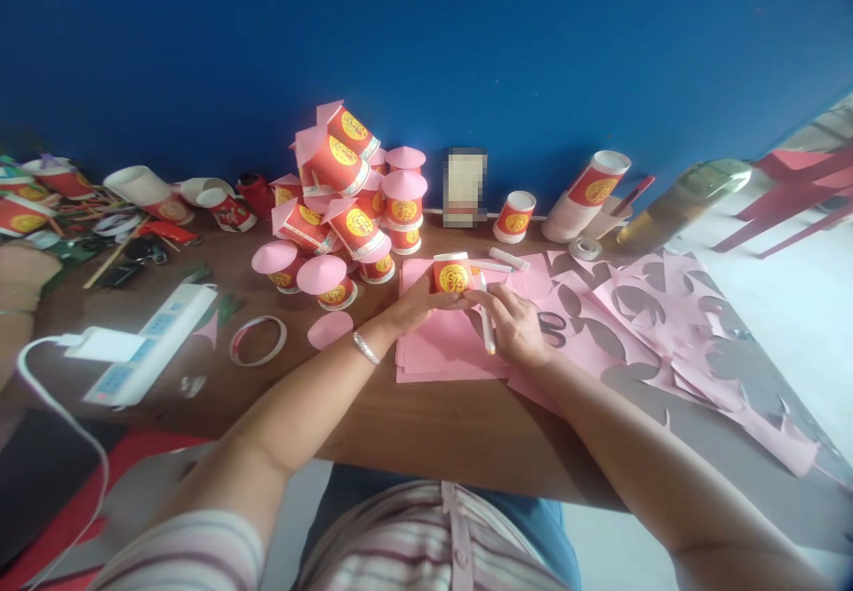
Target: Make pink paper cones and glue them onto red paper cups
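Note:
My left hand (421, 302) is wrapped round a red paper cup (452, 275) with a yellow round print, held above a stack of pink paper (440, 351). In my right hand (516, 324) is a white marker (489, 329), pointing down toward the paper. The fingertips of that hand reach the cup's lower right side. Just right of the hand lie scissors (553, 329), their handles showing. Near my left wrist, a pink paper disc (330, 331) rests on the table.
Red cups with pink cone tops (322, 275) are piled at the back left. A tape roll (258, 340) and a power strip (150, 347) lie on the left. Pink paper scraps (633, 315) cover the right side. A bottle (683, 209) leans near the blue wall (426, 40).

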{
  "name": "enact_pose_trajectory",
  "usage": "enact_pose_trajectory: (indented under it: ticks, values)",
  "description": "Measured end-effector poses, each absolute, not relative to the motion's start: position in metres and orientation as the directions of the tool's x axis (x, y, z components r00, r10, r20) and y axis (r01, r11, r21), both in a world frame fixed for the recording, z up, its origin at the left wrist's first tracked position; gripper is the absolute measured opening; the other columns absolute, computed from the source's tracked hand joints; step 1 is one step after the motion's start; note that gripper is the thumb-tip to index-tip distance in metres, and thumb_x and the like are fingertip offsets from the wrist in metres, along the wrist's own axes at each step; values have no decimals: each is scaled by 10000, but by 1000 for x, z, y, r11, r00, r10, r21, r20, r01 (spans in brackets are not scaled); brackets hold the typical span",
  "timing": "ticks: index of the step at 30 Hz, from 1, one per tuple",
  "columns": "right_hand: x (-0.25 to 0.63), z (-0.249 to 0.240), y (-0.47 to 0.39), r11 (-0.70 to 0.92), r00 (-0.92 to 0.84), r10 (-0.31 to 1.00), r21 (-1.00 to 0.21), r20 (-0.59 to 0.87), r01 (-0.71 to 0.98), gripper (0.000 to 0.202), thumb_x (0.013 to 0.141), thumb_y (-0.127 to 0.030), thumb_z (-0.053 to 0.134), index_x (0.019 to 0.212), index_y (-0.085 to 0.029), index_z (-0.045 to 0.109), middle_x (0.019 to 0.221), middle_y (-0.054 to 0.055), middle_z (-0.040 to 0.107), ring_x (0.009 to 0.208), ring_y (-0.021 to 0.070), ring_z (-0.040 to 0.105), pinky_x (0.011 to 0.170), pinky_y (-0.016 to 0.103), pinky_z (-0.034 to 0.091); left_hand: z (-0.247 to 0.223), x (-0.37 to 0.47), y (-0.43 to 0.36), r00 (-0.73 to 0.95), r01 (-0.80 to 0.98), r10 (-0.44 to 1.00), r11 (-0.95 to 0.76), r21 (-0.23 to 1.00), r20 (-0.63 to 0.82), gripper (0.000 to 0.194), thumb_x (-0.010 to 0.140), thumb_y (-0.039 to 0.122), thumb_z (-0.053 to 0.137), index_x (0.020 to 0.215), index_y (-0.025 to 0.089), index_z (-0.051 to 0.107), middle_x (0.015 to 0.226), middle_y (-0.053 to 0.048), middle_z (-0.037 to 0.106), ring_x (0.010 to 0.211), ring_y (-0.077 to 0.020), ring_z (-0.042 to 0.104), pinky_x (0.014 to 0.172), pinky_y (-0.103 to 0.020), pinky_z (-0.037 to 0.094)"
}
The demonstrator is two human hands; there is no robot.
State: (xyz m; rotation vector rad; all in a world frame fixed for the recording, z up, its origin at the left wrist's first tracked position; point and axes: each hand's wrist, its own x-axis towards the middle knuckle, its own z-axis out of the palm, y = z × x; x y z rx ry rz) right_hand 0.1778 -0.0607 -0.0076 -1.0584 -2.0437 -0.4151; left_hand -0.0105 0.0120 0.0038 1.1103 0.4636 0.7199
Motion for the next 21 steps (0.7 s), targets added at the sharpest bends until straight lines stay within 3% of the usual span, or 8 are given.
enact_pose_trajectory:
  ticks: [5, 8, 11, 16, 21]
  values:
    - [176, -3, -66, 641, -360, 492, -50, 793, 766, 414, 981, -173, 595, 1391, -213, 551, 863, 35, 599, 682, 145, 595, 594, 247, 479, 4, -13, 12, 693, -273, 720, 207, 939, 42, 523, 724, 302, 883, 1150, 180, 606, 1017, -60, 669, 965, -210, 649, 856, -340, 535]
    - [174, 2, -69, 666, -369, 462, -41, 807, 745, 371, 980, -212, 611, 1350, -220, 595, 853, 31, 584, 662, 138, 588, 581, 245, 480, 6, -15, 10, 677, -214, 735, 149, 965, 37, 572, 726, 316, 878, 1192, 183, 575, 1068, -74, 657, 1000, -224, 631, 858, -346, 528]
    - [171, 7, -70, 701, -384, 421, -26, 822, 713, 324, 948, -142, 629, 1266, -204, 634, 834, 30, 614, 674, 143, 617, 617, 256, 513, 6, -17, 8, 648, -156, 762, 132, 979, 0, 608, 730, 331, 866, 1217, 191, 531, 1088, -69, 628, 1009, -225, 610, 850, -351, 523]
    - [169, 8, -70, 744, -372, 399, -59, 838, 666, 238, 931, -80, 624, 1141, -189, 610, 860, 47, 702, 726, 170, 684, 637, 287, 558, 3, -16, 9, 668, -152, 744, 114, 982, 17, 654, 714, 344, 869, 1227, 192, 493, 1089, -57, 595, 1012, -218, 592, 853, -353, 515]
    - [174, 3, -68, 758, -375, 409, -81, 832, 648, 231, 933, -76, 610, 1140, -177, 601, 910, 71, 728, 798, 188, 712, 684, 310, 580, 1, -15, 12, 662, -137, 749, 83, 987, 29, 668, 714, 349, 871, 1236, 182, 488, 1085, -59, 597, 1016, -218, 588, 873, -360, 507]
